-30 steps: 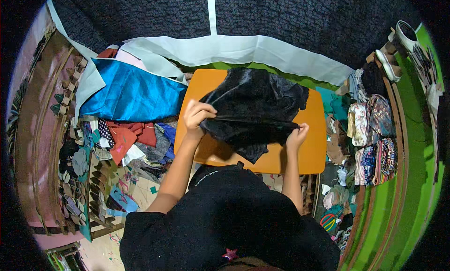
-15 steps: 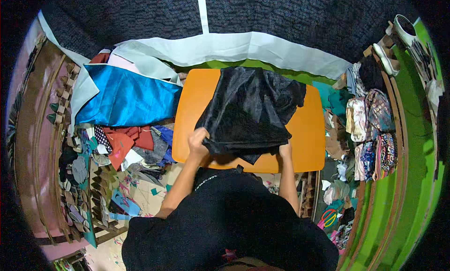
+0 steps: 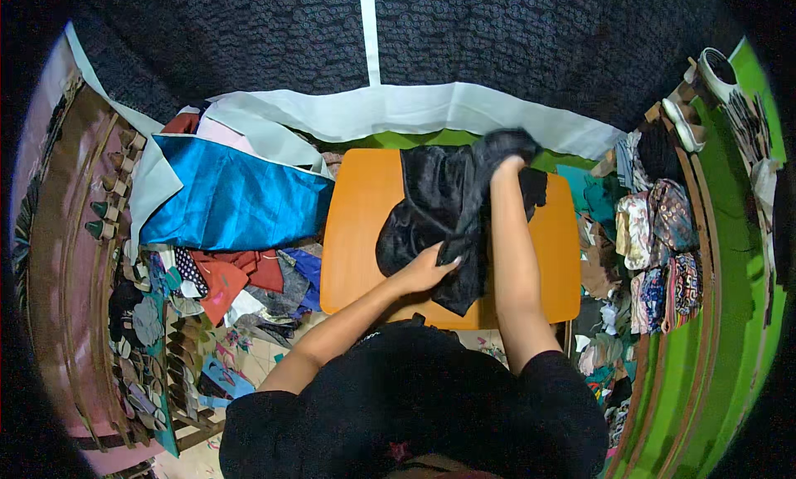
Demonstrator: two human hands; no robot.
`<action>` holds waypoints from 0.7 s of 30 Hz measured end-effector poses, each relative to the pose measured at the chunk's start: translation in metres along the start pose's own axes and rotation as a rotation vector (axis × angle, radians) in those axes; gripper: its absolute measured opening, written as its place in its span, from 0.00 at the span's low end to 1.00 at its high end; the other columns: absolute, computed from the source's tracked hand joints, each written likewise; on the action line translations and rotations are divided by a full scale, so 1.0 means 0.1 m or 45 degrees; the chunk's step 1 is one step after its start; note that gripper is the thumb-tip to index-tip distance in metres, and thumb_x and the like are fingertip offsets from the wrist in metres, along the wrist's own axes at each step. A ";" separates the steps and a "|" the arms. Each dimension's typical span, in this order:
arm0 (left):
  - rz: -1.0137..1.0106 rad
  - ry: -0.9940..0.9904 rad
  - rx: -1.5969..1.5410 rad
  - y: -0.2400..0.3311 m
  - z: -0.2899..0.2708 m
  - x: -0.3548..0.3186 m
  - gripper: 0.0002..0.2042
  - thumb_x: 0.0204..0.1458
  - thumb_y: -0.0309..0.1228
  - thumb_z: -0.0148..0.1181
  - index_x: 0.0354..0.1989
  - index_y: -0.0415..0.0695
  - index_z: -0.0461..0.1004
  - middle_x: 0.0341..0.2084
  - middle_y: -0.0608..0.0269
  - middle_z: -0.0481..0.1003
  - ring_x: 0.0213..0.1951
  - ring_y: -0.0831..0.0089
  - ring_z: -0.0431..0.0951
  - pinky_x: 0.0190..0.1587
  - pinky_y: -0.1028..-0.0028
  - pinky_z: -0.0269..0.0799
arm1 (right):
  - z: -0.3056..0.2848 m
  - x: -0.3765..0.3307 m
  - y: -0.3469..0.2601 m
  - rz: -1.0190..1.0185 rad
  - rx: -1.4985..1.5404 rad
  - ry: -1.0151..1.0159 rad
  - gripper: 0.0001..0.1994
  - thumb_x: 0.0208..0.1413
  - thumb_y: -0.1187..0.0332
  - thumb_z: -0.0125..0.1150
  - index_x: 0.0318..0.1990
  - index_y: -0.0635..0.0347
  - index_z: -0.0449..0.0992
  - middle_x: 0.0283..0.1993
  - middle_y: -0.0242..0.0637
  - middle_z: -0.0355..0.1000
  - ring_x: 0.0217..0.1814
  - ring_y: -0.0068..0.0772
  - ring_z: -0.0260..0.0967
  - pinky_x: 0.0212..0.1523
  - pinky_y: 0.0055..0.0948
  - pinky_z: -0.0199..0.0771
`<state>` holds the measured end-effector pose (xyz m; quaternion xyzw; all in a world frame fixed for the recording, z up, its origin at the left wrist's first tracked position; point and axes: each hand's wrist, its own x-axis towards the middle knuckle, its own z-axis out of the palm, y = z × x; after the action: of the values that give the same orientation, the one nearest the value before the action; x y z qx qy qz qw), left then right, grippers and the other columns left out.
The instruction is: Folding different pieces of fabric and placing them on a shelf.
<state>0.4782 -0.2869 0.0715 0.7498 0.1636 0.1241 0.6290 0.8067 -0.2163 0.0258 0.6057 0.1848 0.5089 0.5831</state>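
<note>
A piece of black, shiny cloth (image 3: 431, 189) lies crumpled over the orange tabletop (image 3: 356, 222). My left hand (image 3: 425, 269) grips its near part close to the middle, with the thumb pressed along a fold. At the far side my right hand (image 3: 507, 169) is closed on another part of the black cloth, which is lifted and bunched there, slightly blurred by motion. Between the two hands the cloth runs in a twisted fold. One flap hangs toward the table's near edge.
Left of the table lies a glossy blue sheet (image 3: 240, 193), with red cloth scraps (image 3: 224, 276) below it. Folded patterned fabrics (image 3: 663, 259) are stacked at the right. White shoes (image 3: 684, 123) rest on the right-hand rack. A dark patterned curtain (image 3: 531, 56) hangs behind.
My right hand has moved from the near edge to the far side, lifting and folding the black cloth. My left hand has shifted right. The view has tilted slightly upward.
</note>
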 end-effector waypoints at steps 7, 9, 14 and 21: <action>-0.228 0.260 -1.575 -0.11 -0.79 -0.43 0.19 0.45 0.31 0.53 0.46 0.37 0.62 0.42 0.56 0.68 0.44 0.65 0.68 0.49 0.66 0.62 | -1.86 0.65 1.48 0.717 -4.148 -0.502 0.24 0.45 0.67 0.55 0.51 0.64 0.59 0.54 0.42 0.57 0.55 0.33 0.55 0.54 0.25 0.53; -0.251 0.445 -1.460 -0.35 -0.87 -0.62 0.21 0.43 0.28 0.54 0.47 0.37 0.61 0.43 0.55 0.67 0.45 0.64 0.68 0.50 0.67 0.61 | -1.88 0.42 1.43 1.034 -3.933 -0.083 0.22 0.42 0.67 0.57 0.47 0.64 0.65 0.50 0.43 0.62 0.51 0.36 0.59 0.51 0.29 0.57; -0.384 0.686 -1.292 -0.72 -1.00 -1.06 0.21 0.40 0.22 0.55 0.47 0.39 0.61 0.42 0.56 0.67 0.45 0.64 0.68 0.48 0.66 0.63 | -1.32 -0.43 0.74 -0.500 -4.229 0.278 0.17 0.40 0.71 0.57 0.41 0.65 0.67 0.42 0.47 0.62 0.40 0.38 0.65 0.37 0.25 0.67; -0.425 1.129 -1.236 -0.76 -1.04 -1.19 0.06 0.40 0.22 0.51 0.29 0.35 0.67 0.26 0.57 0.71 0.31 0.66 0.74 0.36 0.69 0.72 | -0.70 -1.58 0.24 -0.027 -4.748 1.660 0.42 0.35 0.57 0.63 0.57 0.60 0.45 0.54 0.53 0.52 0.48 0.55 0.59 0.45 0.40 0.61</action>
<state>0.3213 -0.2288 0.0177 0.2254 0.4454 0.3807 0.7784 0.6745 -0.3150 -0.0300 0.8996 0.3345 -0.1411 -0.2426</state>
